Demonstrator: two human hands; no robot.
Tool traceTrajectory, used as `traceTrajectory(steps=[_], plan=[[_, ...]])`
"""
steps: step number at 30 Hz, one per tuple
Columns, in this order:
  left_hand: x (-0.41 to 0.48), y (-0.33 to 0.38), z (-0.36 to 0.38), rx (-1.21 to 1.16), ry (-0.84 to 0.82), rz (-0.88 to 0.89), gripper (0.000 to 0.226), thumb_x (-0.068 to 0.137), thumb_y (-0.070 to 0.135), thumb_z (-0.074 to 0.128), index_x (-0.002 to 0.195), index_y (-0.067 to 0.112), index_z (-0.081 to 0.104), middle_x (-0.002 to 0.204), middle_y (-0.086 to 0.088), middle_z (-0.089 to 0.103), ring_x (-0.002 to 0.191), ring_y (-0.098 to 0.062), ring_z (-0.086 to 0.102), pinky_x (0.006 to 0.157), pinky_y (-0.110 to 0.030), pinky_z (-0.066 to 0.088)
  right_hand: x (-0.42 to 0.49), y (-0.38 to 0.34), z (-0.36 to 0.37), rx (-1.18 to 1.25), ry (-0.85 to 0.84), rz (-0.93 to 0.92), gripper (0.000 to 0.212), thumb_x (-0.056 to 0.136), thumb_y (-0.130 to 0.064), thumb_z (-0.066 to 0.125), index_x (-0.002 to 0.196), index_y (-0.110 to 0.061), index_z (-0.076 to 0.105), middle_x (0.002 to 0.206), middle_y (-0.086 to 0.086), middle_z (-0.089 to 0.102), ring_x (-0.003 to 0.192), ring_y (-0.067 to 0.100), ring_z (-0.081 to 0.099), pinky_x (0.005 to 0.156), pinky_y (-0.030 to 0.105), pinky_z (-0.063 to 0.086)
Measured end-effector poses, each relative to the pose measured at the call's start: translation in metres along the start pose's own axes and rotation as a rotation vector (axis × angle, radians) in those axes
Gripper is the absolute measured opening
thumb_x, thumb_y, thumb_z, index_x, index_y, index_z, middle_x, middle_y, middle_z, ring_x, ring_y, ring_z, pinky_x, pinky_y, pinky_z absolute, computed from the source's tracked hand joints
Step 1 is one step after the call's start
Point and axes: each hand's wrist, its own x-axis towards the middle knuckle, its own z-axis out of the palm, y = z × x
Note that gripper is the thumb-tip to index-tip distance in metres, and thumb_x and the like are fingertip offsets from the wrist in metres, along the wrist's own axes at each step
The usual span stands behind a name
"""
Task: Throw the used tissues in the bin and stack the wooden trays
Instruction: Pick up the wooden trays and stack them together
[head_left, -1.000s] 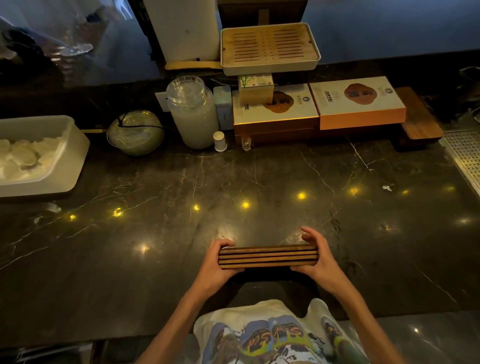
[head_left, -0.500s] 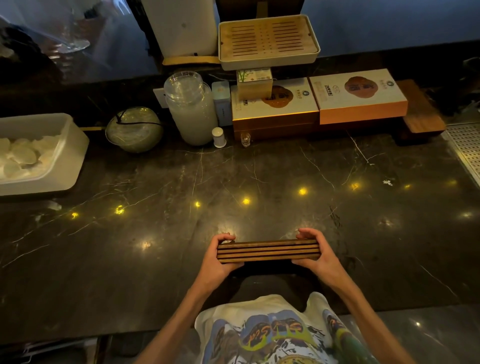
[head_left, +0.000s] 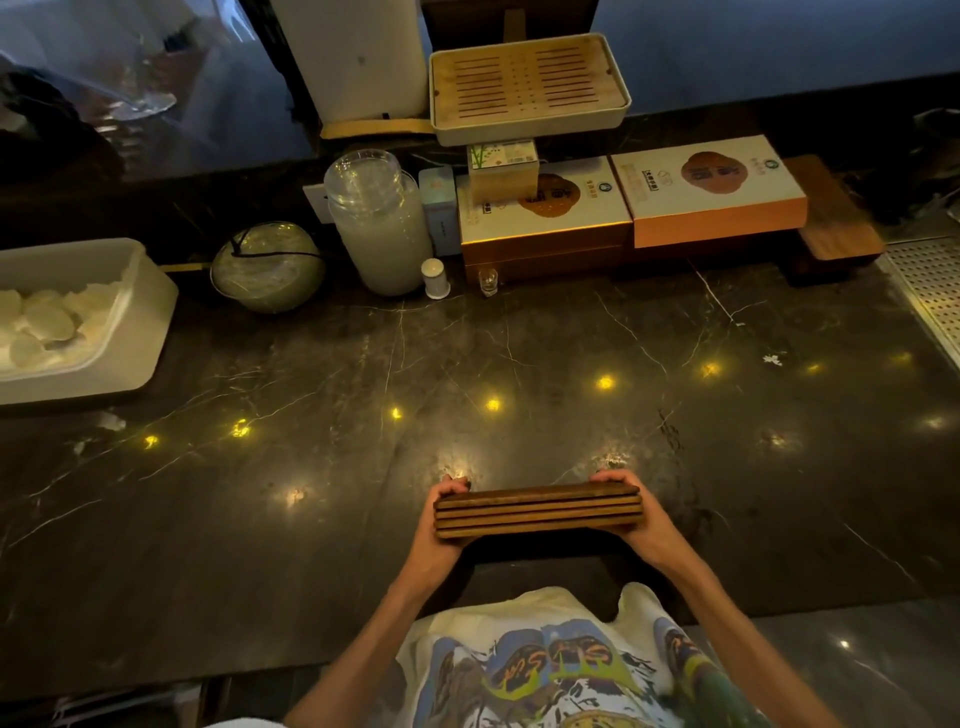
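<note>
A neat stack of several dark wooden trays (head_left: 538, 510) is held level just above the near part of the dark marble counter (head_left: 467, 364). My left hand (head_left: 441, 525) grips the stack's left end and my right hand (head_left: 644, 519) grips its right end, fingers curled over the far edge. A white bin (head_left: 130, 332) with crumpled white tissues (head_left: 47, 322) in it stands at the far left of the counter.
Along the back stand a round greenish object (head_left: 267, 267), a large glass jar (head_left: 379, 223), a small white bottle (head_left: 435, 279), boxed goods (head_left: 717, 187), a slatted bamboo tray (head_left: 524, 88) and a wooden board (head_left: 836, 228). A perforated metal grate (head_left: 930, 286) lies at the right edge.
Both hands keep hold of the stacked trays. The stack has been squared up and sits a little lower in view; the camera has tilted slightly.
</note>
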Motion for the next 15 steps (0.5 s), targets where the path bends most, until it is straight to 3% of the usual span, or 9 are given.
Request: traceTrajectory(steps=[5,10,13,15], plan=[[0.002,0.005,-0.006,-0.001,-0.049,-0.058,0.059,0.075,-0.006,0.076,0.125,0.008,0.047,0.132,-0.006,0.050,0.117,0.002,0.056,0.098,-0.013,0.043,0.002,0.000,-0.004,-0.053,-0.040,0.031,0.056,0.070,0.005,0.079,0.118,-0.006,0.052,0.110,0.016,0.065,0.098,0.021,0.067,0.086,0.025,0.054],[0.002,0.007,-0.015,0.031,-0.090,-0.116,0.069,0.078,-0.003,0.075,0.136,0.014,0.042,0.128,-0.004,0.056,0.118,-0.012,0.058,0.101,-0.023,0.047,0.001,-0.003,-0.016,-0.215,-0.049,0.047,0.064,0.071,-0.003,0.080,0.125,-0.025,0.052,0.111,0.000,0.065,0.101,0.010,0.066,0.086,0.020,0.052],[0.001,0.008,-0.010,0.056,-0.060,-0.070,0.059,0.081,-0.012,0.066,0.133,0.002,0.040,0.126,-0.016,0.054,0.115,-0.019,0.057,0.101,-0.024,0.046,0.000,0.003,-0.009,-0.229,0.023,0.043,0.056,0.074,0.002,0.076,0.119,-0.026,0.057,0.111,-0.001,0.067,0.105,0.010,0.064,0.093,0.025,0.051],[-0.001,0.007,-0.004,0.044,-0.011,-0.054,0.054,0.081,-0.020,0.061,0.129,-0.008,0.039,0.121,-0.020,0.053,0.108,-0.011,0.059,0.096,-0.018,0.048,0.000,0.008,-0.005,-0.239,0.053,0.030,0.054,0.076,0.001,0.076,0.118,-0.027,0.058,0.108,-0.002,0.069,0.105,0.009,0.065,0.092,0.023,0.051]])
